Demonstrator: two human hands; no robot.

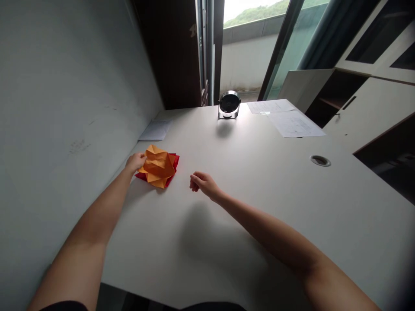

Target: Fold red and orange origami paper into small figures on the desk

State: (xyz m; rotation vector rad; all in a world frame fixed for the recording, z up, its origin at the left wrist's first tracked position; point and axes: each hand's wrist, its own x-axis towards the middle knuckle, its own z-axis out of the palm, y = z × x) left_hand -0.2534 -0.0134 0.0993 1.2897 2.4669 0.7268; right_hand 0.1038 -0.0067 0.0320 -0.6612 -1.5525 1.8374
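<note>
Pinched on the left edge of the creased orange paper [158, 166], the left hand [135, 162] is at the left side of the white table [246, 181], near the wall [74, 108]. Red paper [176, 162] lies beneath the orange sheet, showing at its right and lower left. The right hand [204, 184] is loosely curled over the table, to the right of the papers and apart from them; whether its fingertips meet is unclear. Farther back, a pale sheet [155, 130] rests by the wall, a round black fan-like object [229, 103] stands near the far edge, and printed pages [295, 123] lie to its right.
</note>
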